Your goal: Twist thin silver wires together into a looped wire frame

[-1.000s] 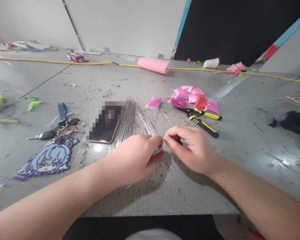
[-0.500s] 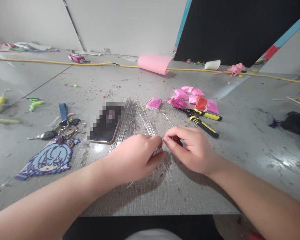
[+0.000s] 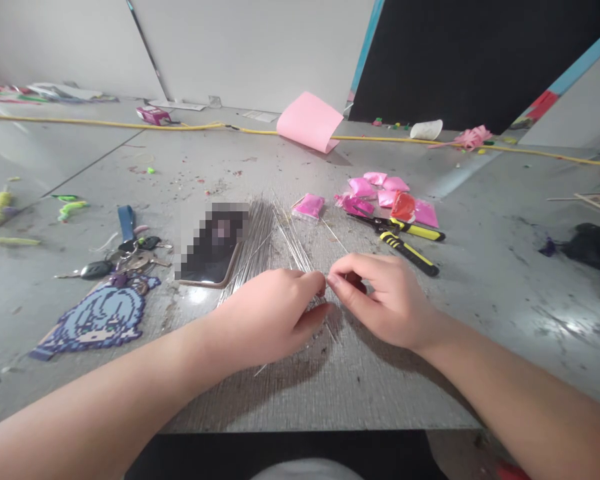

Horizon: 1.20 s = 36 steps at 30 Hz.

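Close together over the middle of the table are my left hand (image 3: pixel 275 313) and my right hand (image 3: pixel 387 300), their fingertips nearly touching. The left one is closed, with its thumb and fingers curled above loose metal wires (image 3: pixel 293 243). In the right one, thumb and forefinger are pinched; what lies between the tips of either hand is too small or hidden to make out. One thin wire (image 3: pixel 335 235) runs toward the right fingers. A thicker bundle of straight wires (image 3: pixel 260 233) lies partly beneath my left hand.
Left of the wires sit a phone (image 3: pixel 213 250), keys (image 3: pixel 140 257) and a blue pixel-pattern charm (image 3: pixel 103 317). Beyond my right hand lie yellow-black pliers (image 3: pixel 410 250) and pink packets (image 3: pixel 363 188). A yellow cable (image 3: pixel 195 127), pink paper (image 3: pixel 310 123) and a cup (image 3: pixel 427 129) are farther back.
The curled pink paper at the back has lifted and tilted. Both hands stay almost in the same place.
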Each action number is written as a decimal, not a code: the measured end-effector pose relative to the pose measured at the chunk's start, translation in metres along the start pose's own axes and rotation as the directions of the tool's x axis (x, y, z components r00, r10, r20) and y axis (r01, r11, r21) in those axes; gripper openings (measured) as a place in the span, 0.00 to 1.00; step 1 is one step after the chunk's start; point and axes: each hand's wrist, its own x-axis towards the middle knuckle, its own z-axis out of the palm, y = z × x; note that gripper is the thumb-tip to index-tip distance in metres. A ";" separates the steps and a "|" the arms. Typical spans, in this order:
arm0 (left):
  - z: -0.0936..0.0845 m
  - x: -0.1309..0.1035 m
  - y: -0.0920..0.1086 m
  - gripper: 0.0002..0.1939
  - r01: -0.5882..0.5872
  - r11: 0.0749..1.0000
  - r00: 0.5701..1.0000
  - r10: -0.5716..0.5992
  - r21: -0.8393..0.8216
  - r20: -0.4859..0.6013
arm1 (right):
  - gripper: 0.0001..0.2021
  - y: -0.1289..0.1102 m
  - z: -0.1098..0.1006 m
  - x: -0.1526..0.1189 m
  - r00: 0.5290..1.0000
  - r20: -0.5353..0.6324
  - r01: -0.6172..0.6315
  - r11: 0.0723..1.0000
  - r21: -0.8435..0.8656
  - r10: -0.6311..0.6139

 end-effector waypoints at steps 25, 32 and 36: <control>-0.003 0.001 0.001 0.11 -0.027 0.998 0.999 0.025 0.053 0.047 | 0.06 0.001 0.000 0.000 0.999 0.038 -0.014 1.000 -0.005 0.014; -0.003 0.001 0.001 0.11 -0.035 0.997 0.999 0.033 0.072 0.031 | 0.06 0.001 -0.001 0.000 0.999 0.045 -0.010 1.000 -0.003 0.010; -0.002 0.001 0.000 0.12 -0.041 0.997 0.999 0.040 0.066 0.024 | 0.06 0.000 -0.001 0.000 0.999 0.040 -0.009 1.000 -0.005 0.009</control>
